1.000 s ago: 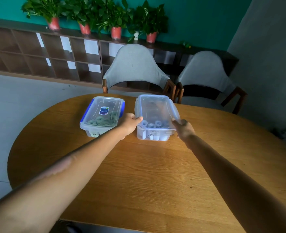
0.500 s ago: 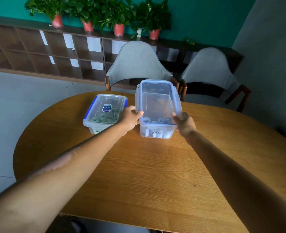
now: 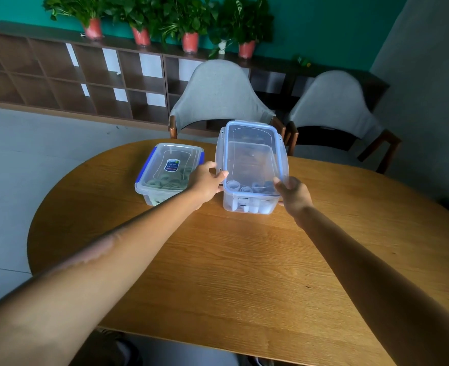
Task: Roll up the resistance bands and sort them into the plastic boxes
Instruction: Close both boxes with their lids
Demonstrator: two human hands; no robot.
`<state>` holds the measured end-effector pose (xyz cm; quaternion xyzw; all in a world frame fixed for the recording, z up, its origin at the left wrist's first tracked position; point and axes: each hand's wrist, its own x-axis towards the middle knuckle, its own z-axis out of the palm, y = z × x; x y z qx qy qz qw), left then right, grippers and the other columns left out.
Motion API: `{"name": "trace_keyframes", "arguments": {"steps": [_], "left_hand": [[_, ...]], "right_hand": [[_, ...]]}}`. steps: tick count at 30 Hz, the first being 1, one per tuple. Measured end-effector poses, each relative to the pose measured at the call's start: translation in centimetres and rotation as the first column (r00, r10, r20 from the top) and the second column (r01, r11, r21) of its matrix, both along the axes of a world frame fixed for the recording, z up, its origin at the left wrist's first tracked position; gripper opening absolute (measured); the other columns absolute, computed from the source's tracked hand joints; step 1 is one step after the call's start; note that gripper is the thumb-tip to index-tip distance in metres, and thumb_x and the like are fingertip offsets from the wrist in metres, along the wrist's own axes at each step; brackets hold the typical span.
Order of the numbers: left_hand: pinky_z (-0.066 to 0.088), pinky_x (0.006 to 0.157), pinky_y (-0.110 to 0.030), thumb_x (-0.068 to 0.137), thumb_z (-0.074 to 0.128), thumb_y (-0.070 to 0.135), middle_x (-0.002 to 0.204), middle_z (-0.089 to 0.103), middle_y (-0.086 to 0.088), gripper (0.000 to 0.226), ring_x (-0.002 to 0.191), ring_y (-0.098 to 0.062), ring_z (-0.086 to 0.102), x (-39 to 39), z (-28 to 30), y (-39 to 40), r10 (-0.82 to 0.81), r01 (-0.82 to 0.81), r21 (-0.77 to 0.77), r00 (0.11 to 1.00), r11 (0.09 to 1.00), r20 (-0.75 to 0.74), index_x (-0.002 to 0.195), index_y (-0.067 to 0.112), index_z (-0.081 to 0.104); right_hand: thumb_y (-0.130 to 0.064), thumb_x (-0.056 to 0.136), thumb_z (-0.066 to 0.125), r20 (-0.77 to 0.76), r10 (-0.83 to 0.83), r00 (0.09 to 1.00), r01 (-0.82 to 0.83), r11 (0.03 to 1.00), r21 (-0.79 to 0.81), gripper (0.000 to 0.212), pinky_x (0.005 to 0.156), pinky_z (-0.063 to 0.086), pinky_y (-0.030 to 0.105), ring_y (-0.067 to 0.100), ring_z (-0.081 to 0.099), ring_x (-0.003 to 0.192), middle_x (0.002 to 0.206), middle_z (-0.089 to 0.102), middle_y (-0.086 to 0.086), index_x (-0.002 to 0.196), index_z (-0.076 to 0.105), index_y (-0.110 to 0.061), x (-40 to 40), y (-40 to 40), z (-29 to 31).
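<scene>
Gripping the clear lid point(image 3: 252, 151) at its near corners, the left hand point(image 3: 207, 180) and right hand point(image 3: 293, 192) pinch it tilted above the right box point(image 3: 249, 199) of rolled bands point(image 3: 253, 186) near the bench point(image 3: 244, 260) far edge. Misaligned, it could catch a roll or jolt the closed left box point(image 3: 169, 173).
</scene>
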<state>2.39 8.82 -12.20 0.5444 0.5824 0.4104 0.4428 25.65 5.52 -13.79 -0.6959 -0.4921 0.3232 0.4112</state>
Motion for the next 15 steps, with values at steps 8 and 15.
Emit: {"name": "trace_keyframes", "arguments": {"steps": [8, 15], "left_hand": [[0.061, 0.082, -0.03, 0.097, 0.064, 0.023, 0.123, 0.063, -0.012, 0.048, 0.099, -0.024, 0.07, 0.14, -0.41, 0.24, 0.026, -0.027, -0.018, 0.999, 0.999, -0.022, 0.141, 0.01, 0.049], [0.058, 0.063, -0.017, 0.098, 0.063, 0.02, 0.116, 0.065, -0.012, 0.032, 0.099, -0.023, 0.07, 0.32, -0.52, 0.94, 0.017, -0.022, -0.09, 0.998, 0.996, -0.054, 0.125, 0.003, 0.057]], "right_hand": [[-0.057, 0.093, 0.058, 0.007, 0.003, 1.0, -0.003, 1.0, -0.025, 0.056, 0.09, 0.058, 0.047, 0.023, 0.067, 0.098, 0.11, 0.068, 0.006, 0.129, 0.057, -0.014, -0.06, 0.08, 0.02], [-0.055, 0.096, 0.056, 0.014, 0.028, 1.0, -0.027, 0.997, -0.07, 0.056, 0.088, 0.059, 0.047, 0.023, 0.066, 0.095, 0.105, 0.068, 0.008, 0.13, 0.058, -0.011, 0.02, 0.3, 0.05]]}}
